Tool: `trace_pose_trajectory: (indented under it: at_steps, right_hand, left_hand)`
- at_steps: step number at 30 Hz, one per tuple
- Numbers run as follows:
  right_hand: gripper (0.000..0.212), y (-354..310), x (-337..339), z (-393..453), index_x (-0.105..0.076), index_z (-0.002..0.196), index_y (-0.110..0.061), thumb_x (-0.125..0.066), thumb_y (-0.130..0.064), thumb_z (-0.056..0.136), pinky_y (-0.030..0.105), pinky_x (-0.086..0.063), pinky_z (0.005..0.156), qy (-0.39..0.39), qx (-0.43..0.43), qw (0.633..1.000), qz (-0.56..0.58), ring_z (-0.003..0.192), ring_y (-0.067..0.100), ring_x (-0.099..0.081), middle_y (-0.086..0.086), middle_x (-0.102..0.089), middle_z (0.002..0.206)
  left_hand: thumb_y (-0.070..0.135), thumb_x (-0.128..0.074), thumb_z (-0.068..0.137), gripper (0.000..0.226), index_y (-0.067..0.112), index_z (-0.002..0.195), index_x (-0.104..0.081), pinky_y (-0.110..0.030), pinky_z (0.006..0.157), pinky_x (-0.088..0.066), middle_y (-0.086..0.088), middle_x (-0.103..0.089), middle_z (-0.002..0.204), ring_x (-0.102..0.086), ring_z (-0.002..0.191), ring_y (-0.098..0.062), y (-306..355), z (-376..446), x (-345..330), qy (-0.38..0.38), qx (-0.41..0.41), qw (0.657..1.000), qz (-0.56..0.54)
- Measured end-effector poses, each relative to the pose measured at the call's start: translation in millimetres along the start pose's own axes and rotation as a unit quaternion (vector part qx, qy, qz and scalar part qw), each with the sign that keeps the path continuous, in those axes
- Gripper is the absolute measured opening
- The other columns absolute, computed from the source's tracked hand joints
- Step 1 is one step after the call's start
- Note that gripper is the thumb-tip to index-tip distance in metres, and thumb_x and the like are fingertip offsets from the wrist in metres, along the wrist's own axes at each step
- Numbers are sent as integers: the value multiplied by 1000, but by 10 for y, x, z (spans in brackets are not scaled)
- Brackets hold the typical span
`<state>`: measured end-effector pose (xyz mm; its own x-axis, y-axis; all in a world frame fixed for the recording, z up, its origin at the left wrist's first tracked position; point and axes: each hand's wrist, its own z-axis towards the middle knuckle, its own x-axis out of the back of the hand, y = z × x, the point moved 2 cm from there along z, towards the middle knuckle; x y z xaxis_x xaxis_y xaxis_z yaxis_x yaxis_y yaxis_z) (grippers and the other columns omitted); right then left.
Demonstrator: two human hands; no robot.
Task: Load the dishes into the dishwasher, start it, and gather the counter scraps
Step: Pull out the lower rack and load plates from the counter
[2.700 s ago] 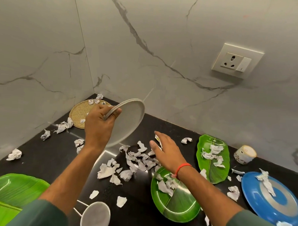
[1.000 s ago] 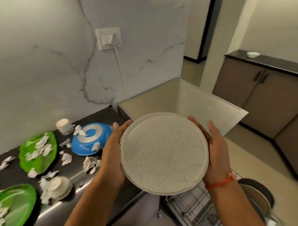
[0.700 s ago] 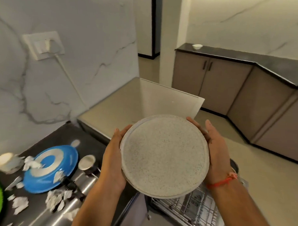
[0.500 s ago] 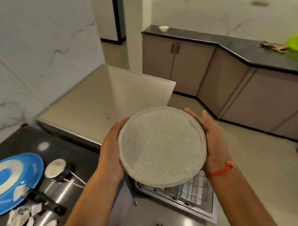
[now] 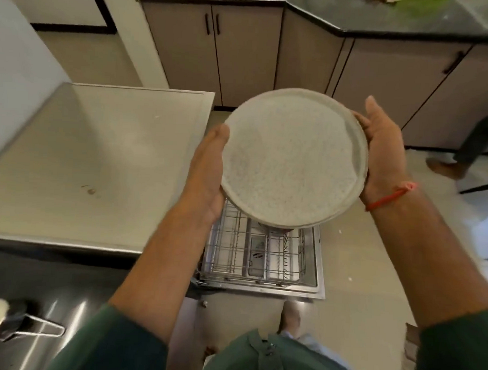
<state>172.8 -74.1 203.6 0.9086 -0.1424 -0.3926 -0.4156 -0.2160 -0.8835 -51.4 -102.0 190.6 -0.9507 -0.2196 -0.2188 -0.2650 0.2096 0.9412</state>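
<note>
Open wire rack [image 5: 259,252] lies unobstructed below; steel counter [image 5: 98,161] borders its left.

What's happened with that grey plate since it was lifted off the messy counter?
The speckled grey plate was carried from the counter to above the open dishwasher rack. The right hand joined the left hand, so both now hold its edges. The plate is unchanged, not yet racked.

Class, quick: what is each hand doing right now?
Left hand: holds the plate by its left edge.
Right hand: holds the plate by its right edge, above the rack.
</note>
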Motion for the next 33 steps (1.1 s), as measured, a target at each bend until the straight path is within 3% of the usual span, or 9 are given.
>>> trace_pose_trajectory:
  at_steps: [2, 5, 9, 11, 14, 20, 25, 30, 33]
  right_hand:
    - [47, -93, 183, 210, -67, 81, -17, -47, -55, 100, 43, -58, 84, 6, 11, 999, -30, 78, 24, -66, 3, -68, 83]
    - [41, -216, 426, 525, -75, 101, -18, -59, -54, 94, 49, -59, 90, 67, 40, 991, -107, 88, 23, -69, 4, -71, 97]
    - [24, -259, 627, 864, -74, 88, -21, -63, -40, 96, 26, -54, 62, 78, 68, 980, -169, 68, 8, -61, -7, -66, 78]
    - [22, -181, 731, 1014, -73, 88, -18, -64, -36, 97, 29, -55, 64, 55, 80, 971, -217, 71, 11, -62, -2, -67, 81]
    - [18, -29, 888, 1263, -75, 91, -18, -65, -32, 97, 34, -54, 71, 29, 92, 962, -256, 79, 14, -62, 0, -70, 84]
    - [16, 485, 1137, 1597, -72, 86, -24, -63, -20, 98, 14, -46, 64, 22, 47, 936, -347, 67, -5, -60, -13, -68, 77]
    - [12, 1073, 1371, 1875, -76, 102, -19, -65, -18, 97, 26, -48, 76, 43, -11, 893, -448, 80, 10, -62, -2, -70, 86]
    - [20, 1572, 1547, 2219, -76, 112, -18, -65, -21, 95, 30, -52, 89, 59, -44, 831, -552, 95, 20, -68, 4, -74, 100]
    - [22, 1926, 1697, 2477, -76, 113, -20, -64, -24, 95, 29, -52, 87, 60, -59, 797, -598, 95, 23, -68, 6, -75, 107]
  left_hand:
    - [36, -45, 107, 28, 25, 121, -65, -35, 79, -56, 8, -72, 113, -68, 105, -12, 1, 193, -267, 14, -38, 999, 26]
    - [31, -43, 107, 28, 28, 130, -60, -37, 91, -55, 6, -66, 125, -63, 114, -13, -48, 478, -524, 10, -74, 994, 81]
    - [30, -42, 108, 29, 25, 132, -57, -25, 78, -55, 6, -65, 123, -64, 107, -5, -212, 794, -694, -5, -67, 985, 157]
    - [27, -44, 108, 27, 20, 129, -59, -17, 70, -53, 6, -66, 116, -65, 96, 1, -298, 905, -712, 0, -61, 982, 178]
    - [22, -47, 107, 19, 19, 115, -63, -17, 72, -54, 6, -68, 109, -65, 90, 3, -436, 1097, -704, 0, -57, 977, 205]
    - [15, -52, 104, 15, 18, 110, -65, -16, 79, -50, 7, -68, 105, -62, 102, -7, -907, 1606, -524, -43, -26, 952, 301]
    - [18, -60, 100, 18, 17, 112, -73, -36, 89, -51, 7, -69, 95, -62, 96, -16, -1491, 2082, -312, -68, 20, 923, 379]
    - [24, -63, 99, 29, 14, 125, -71, -28, 91, -46, -1, -71, 114, -61, 105, -17, -2038, 2451, -257, -77, 66, 891, 442]
    - [22, -64, 99, 29, 19, 127, -70, -29, 90, -50, 0, -72, 117, -63, 105, -18, -2431, 2707, -183, -83, 84, 870, 478]
